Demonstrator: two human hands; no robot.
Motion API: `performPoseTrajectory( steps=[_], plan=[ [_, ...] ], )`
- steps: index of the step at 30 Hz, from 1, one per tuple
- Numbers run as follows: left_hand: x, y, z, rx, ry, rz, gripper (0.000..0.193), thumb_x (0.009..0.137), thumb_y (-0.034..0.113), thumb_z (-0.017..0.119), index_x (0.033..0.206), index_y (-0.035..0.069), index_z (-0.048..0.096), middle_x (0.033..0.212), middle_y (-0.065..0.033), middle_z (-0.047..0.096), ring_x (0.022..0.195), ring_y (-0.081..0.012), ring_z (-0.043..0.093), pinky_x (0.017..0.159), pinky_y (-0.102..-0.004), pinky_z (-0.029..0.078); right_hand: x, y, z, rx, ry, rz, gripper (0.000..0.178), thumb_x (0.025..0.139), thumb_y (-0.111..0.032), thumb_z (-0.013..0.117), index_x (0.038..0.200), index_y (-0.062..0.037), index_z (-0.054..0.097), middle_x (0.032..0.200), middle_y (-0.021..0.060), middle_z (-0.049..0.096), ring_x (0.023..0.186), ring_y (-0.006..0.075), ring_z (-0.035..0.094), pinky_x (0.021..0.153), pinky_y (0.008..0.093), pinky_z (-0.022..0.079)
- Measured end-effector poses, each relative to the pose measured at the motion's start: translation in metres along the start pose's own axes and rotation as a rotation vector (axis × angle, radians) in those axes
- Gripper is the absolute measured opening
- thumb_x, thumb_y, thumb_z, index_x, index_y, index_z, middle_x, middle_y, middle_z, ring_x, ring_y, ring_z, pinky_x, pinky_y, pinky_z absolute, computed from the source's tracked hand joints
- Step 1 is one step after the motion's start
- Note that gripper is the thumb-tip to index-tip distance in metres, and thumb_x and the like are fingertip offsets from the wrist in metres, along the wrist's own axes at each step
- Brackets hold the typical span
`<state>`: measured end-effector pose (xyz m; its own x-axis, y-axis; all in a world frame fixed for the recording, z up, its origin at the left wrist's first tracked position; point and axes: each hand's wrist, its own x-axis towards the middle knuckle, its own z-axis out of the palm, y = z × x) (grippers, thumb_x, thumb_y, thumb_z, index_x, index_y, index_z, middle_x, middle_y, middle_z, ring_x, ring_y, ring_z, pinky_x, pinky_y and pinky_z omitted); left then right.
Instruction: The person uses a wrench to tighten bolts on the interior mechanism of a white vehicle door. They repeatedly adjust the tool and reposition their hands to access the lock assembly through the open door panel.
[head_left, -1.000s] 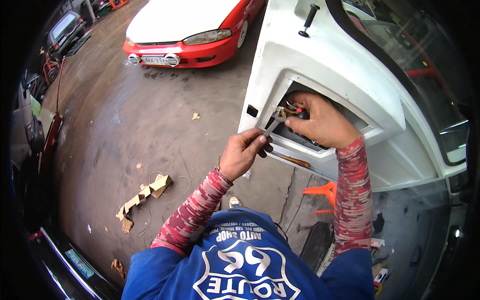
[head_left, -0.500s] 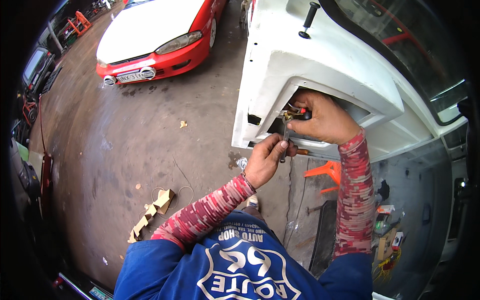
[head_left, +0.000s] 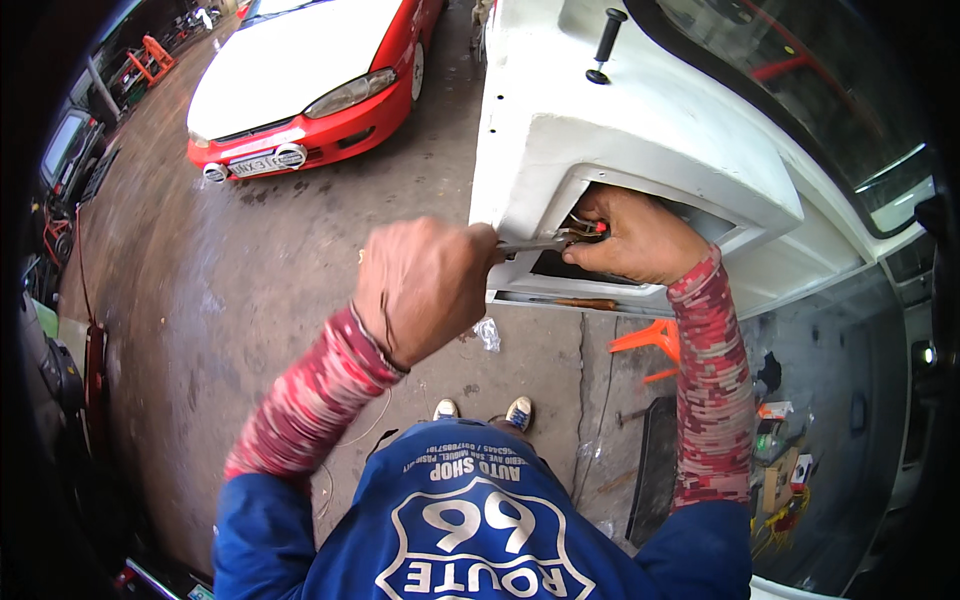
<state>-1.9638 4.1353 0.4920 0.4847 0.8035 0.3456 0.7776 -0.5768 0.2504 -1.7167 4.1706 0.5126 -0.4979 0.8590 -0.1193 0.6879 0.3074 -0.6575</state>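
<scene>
Head view: the left hand (head_left: 425,290) is closed in a fist around the handle of a slim metal tool (head_left: 535,243), which is held level with its tip reaching the wires (head_left: 585,228). The right hand (head_left: 635,240) is curled, and the wires are pinched at the fingertips inside the rectangular opening (head_left: 600,270) of the white vehicle panel (head_left: 640,130). A red and white car (head_left: 310,85) is parked well apart on the concrete floor (head_left: 260,270).
</scene>
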Motion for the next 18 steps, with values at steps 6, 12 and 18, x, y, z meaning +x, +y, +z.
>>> performPoseTrajectory(
  steps=[6,12,18],
  plan=[
    [0.030,0.022,-0.050,0.174,0.027,0.368,0.009,0.071,0.002,0.062,0.075,0.008,0.068,0.061,-0.0160,0.060,0.057,-0.0320,0.062,0.052,-0.0413,0.047,-0.002,-0.007,0.002,-0.117,0.040,0.043,0.042,0.078,-0.019,0.066,0.114,0.0028,0.062,0.105,0.0204,0.068,0.096,0.0290,0.066,0.088,0.0354,0.049],
    [-0.009,0.009,-0.014,-0.235,0.007,0.042,0.008,0.089,0.009,0.063,0.091,0.002,0.066,0.062,-0.0165,0.058,0.055,-0.0293,0.061,0.053,-0.0382,0.047,-0.013,-0.010,-0.012,0.042,-0.080,-0.039,0.046,0.079,-0.009,0.061,0.122,0.0067,0.056,0.111,0.0167,0.066,0.103,0.0231,0.062,0.098,0.0345,0.046],
    [-0.038,0.016,0.063,-0.809,0.050,-0.241,0.017,0.097,0.010,0.057,0.099,-0.005,0.063,0.063,-0.0102,0.062,0.056,-0.0147,0.060,0.056,-0.0299,0.048,-0.009,-0.005,-0.004,0.016,0.010,-0.108,0.041,0.079,-0.015,0.062,0.116,0.0030,0.060,0.110,0.0191,0.067,0.102,0.0266,0.064,0.094,0.0342,0.048]
  ],
)
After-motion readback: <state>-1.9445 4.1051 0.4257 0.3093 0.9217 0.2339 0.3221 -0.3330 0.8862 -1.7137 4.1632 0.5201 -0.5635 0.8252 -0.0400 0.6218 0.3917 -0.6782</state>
